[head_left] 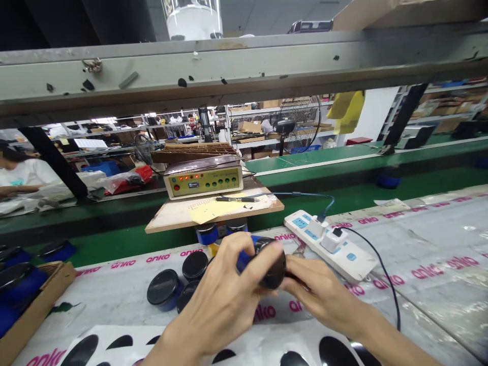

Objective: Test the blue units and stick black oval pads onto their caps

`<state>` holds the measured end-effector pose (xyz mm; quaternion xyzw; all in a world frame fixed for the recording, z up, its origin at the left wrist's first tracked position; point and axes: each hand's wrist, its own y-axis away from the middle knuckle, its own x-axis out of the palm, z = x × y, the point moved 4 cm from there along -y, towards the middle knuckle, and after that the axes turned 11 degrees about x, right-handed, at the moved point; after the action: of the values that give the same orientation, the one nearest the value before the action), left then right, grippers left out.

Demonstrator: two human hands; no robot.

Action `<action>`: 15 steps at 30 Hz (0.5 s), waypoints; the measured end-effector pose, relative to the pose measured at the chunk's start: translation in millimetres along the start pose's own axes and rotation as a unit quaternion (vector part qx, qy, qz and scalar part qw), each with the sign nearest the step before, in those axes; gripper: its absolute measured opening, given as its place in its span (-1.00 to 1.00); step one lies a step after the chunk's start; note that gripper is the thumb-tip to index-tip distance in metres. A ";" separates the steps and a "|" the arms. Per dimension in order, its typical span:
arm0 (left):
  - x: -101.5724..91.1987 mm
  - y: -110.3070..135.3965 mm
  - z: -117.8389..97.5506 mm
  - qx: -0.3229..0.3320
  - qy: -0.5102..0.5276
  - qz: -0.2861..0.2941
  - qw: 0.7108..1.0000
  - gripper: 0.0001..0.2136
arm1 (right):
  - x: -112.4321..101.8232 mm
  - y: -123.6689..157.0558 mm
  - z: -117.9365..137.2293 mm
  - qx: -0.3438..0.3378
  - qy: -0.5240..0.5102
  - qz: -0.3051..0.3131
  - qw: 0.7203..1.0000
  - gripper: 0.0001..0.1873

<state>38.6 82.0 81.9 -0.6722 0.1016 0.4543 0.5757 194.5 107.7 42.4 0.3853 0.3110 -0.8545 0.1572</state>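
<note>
Over the middle of the bench, my left hand (pixel 224 284) is wrapped round a small blue cylinder with a black end (pixel 276 269). The thumb lies across its black end. My right hand (pixel 324 290) has its fingers closed in a pinch against the cylinder's right side; whatever lies between the fingertips is hidden. Just left of my left hand stand several similar blue cylinders with black tops (pixel 163 287), partly covered by the hand. Below both hands lies a white sheet with black round stickers (pixel 124 341).
A cardboard box (pixel 61 279) of blue cylinders stands at left. Ahead, a yellow-fronted test box (pixel 204 182) rests on a wooden board (pixel 168 216) with a pen (pixel 238 199). To the right lies a white power strip (pixel 354 259) with cables. A beam (pixel 244 63) crosses overhead; a person (pixel 30 170) sits far left.
</note>
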 end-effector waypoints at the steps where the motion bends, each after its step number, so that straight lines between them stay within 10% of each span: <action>1: 4.4 1.9 4.3 -0.042 0.034 0.044 0.998 -0.27 | 0.9 0.1 1.2 -0.007 0.028 0.019 0.999 -0.74; 4: 12.7 7.5 16.8 -0.127 0.083 0.118 0.981 -0.18 | -9.2 3.8 5.7 -0.024 0.146 0.025 0.989 -0.69; 9: 22.5 9.5 20.4 -0.218 0.121 0.075 0.965 -0.30 | -68.3 19.0 -9.5 0.082 0.260 -0.190 0.943 -0.71; 15: 82.4 0.1 -24.7 -0.120 0.135 0.235 0.955 -0.28 | -55.3 14.2 -45.9 0.261 0.178 -0.059 0.947 -0.63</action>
<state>97.4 92.4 20.0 -0.7487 0.2781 0.4904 0.3488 263.6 128.4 55.0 0.5400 0.1223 -0.8308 -0.0573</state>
